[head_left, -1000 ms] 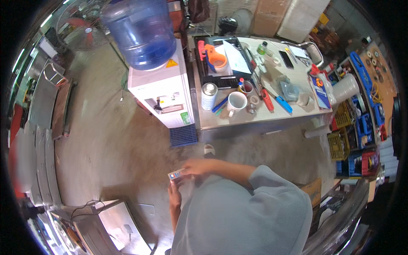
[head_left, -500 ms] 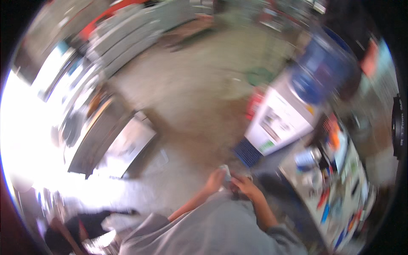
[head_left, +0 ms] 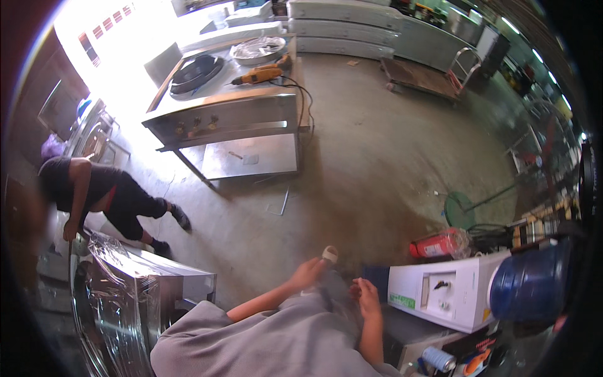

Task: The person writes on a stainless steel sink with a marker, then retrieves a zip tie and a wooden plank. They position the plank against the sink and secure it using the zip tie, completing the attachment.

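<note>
My left hand (head_left: 308, 274) is in front of my body at the lower middle, back of the hand up. Its fingers are blurred and partly turned away, so what they hold, if anything, is not visible. Just past it a foot in a sandal with a pale strap (head_left: 330, 254) shows on the floor. My right hand (head_left: 365, 295) hangs to the right of it, fingers loosely curled and apart, with nothing visible in them. The nearest thing to that hand is a white water dispenser (head_left: 408, 276) with a blue bottle (head_left: 526, 286).
A steel cooking unit (head_left: 251, 119) carries a yellow corded drill (head_left: 260, 75) and round pans. At left, a person in dark clothes (head_left: 119, 195) bends beside a plastic-wrapped steel appliance (head_left: 135, 276). A red fire extinguisher (head_left: 440, 244) lies near the dispenser; a flat trolley (head_left: 418, 78) stands farther back.
My view has swung left, bringing the cooking unit and the person into sight. My hands, close together around a small pale item before, are now apart; that item is no longer visible.
</note>
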A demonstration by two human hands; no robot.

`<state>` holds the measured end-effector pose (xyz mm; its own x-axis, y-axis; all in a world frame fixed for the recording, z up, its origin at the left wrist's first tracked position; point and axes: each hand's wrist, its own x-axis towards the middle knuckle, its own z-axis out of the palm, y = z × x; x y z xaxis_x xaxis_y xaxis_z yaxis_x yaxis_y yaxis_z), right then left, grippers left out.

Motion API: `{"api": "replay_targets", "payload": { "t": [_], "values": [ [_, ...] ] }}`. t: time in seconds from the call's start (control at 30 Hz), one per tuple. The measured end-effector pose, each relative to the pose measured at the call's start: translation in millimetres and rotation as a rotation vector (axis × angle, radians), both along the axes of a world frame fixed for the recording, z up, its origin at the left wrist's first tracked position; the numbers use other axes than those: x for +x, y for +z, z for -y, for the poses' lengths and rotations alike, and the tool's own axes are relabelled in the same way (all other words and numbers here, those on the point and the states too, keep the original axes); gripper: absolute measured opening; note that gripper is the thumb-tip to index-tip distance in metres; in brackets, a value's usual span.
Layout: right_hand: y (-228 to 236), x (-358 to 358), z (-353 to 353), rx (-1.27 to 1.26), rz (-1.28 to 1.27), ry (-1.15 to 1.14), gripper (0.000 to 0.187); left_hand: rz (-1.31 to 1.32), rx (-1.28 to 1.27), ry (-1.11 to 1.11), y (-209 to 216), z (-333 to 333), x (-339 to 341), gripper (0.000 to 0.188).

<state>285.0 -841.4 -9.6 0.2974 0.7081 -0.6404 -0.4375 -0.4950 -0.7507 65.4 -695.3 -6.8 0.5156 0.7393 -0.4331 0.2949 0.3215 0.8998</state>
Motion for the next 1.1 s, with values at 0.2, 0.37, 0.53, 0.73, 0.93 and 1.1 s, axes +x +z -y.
{"api": "replay_targets", "payload": {
  "t": [0.2, 0.37, 0.53, 0.73, 0.93, 1.1],
  "values": [
    [-16, 12, -130, -0.01, -0.026, 0.202, 0.033, -0.124, -0.004, 0.199, -34, -68, -34, 0.048],
    [-28, 23, -249, -0.053, -0.044, 0.363, 0.031, -0.371, 0.093, 0.279, -35, -117, -67, 0.054],
    [-21, 39, -375, -0.022, 0.122, 0.624, 0.027, -0.481, -0.053, 0.557, -15, -145, -102, 0.051],
    [-7, 52, -486, 0.06, 0.335, 0.71, 0.026, -0.519, -0.089, 0.867, -30, -121, -117, 0.048],
    [-20, 0, -519, -0.015, 0.24, 0.705, 0.026, -0.492, -0.149, 1.051, -50, -108, -113, 0.046],
    [-33, -90, -501, -0.05, 0.152, 0.964, 0.028, -0.24, -0.239, 1.335, -62, -134, -133, 0.044]
  ]
}}
